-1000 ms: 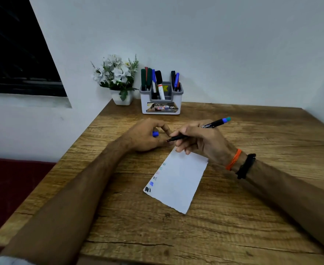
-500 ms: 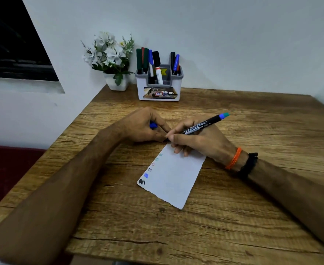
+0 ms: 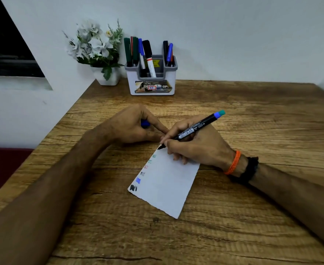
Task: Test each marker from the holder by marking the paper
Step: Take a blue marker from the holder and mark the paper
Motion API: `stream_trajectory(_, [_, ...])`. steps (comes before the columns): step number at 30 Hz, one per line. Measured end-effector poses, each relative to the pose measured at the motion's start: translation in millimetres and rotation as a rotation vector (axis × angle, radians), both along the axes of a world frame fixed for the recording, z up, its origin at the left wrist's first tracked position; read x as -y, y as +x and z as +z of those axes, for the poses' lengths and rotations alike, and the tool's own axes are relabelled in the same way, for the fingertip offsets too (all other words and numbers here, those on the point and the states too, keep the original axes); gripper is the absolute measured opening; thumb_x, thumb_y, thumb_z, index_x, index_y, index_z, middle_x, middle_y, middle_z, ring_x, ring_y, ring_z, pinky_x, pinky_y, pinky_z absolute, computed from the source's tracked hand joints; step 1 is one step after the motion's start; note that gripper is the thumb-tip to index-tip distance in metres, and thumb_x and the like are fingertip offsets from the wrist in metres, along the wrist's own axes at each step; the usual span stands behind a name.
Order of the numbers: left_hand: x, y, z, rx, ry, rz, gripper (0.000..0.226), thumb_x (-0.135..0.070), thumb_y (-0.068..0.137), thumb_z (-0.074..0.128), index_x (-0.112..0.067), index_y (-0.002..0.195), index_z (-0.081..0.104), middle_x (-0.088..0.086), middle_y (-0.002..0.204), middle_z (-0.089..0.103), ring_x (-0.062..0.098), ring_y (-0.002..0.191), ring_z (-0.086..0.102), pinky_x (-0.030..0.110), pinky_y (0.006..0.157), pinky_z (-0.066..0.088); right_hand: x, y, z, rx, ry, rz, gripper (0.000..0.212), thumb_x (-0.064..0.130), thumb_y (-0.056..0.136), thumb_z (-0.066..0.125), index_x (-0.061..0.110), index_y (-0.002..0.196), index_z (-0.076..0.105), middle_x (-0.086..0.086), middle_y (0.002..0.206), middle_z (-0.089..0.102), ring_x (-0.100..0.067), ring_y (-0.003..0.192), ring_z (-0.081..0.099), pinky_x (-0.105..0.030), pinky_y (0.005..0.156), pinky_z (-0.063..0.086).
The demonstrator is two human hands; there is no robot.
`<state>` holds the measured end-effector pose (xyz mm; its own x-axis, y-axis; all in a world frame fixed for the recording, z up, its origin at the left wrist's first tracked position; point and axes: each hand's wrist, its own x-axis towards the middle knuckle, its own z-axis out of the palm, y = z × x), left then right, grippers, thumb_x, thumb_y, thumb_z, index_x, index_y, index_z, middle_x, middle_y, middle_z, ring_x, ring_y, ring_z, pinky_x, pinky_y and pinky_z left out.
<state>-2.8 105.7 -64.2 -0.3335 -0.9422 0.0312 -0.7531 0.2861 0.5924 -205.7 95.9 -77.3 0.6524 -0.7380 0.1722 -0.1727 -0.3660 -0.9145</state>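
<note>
Wooden table against a white wall; your right hand grips a black marker in a writing pinch, tip touching the top left corner of the paper. Your left hand is curled closed round a blue cap, just beside that corner. Colour swatches run down the paper's left edge. Holder with more markers stands at the back, beside a flower pot.
</note>
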Motion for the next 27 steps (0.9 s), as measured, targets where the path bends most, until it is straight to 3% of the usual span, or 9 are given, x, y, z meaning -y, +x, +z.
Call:
stream_trajectory(8, [0.7,1.0,0.2,0.03,0.025,-0.006,0.021,-0.048,0.073,0.073,-0.056,0.091,0.069,-0.006,0.089,0.076,0.014,0.084,0.069,0.047,0.079,0.056,-1.2,-0.3,0.6,-0.021,-0.015,0.009,0.006,-0.002,0.083,0.069,-0.002,0.081,0.075,0.006,0.054,0.067,-0.005,0.041,0.061,-0.018,0.039,0.046])
stream_trajectory(11, [1.0,0.3,0.5,0.036,0.045,-0.026,0.03,-0.067,0.061,0.062,-0.062,0.091,0.066,-0.006,0.088,0.076,0.015,0.084,0.069,0.048,0.08,0.056,-1.7,-0.7,1.6,-0.032,-0.016,0.011,0.006,-0.001,0.083,0.07,-0.002,0.082,0.075,0.007,0.053,0.067,-0.004,0.04,0.061,-0.017,0.039,0.046])
stream_trajectory(13, [1.5,1.0,0.2,0.034,0.05,-0.037,0.031,-0.069,0.06,0.06,-0.063,0.089,0.065,-0.006,0.088,0.076,0.016,0.085,0.069,0.048,0.08,0.056,-2.2,-0.9,1.9,-0.038,-0.023,0.011,0.005,0.0,0.083,0.07,-0.002,0.082,0.075,0.007,0.053,0.067,-0.004,0.041,0.062,-0.018,0.039,0.046])
stream_trajectory(19, [0.7,0.8,1.2,0.025,0.03,-0.018,0.016,-0.052,0.068,0.068,-0.056,0.083,0.069,-0.006,0.089,0.076,0.013,0.084,0.069,0.046,0.081,0.056,-2.9,-0.6,2.2,-0.049,-0.04,0.005,0.006,0.001,0.083,0.071,0.0,0.082,0.076,0.008,0.054,0.067,-0.005,0.041,0.062,-0.019,0.039,0.047])
stream_trajectory(27, [0.9,-0.7,2.3,0.033,0.03,0.005,0.024,-0.03,0.078,0.076,-0.052,0.084,0.068,-0.006,0.09,0.076,0.011,0.084,0.067,0.044,0.082,0.056,-3.9,0.2,2.8,-0.051,-0.047,-0.026,0.006,0.0,0.083,0.071,0.001,0.081,0.077,0.004,0.056,0.069,-0.005,0.042,0.063,-0.018,0.039,0.048])
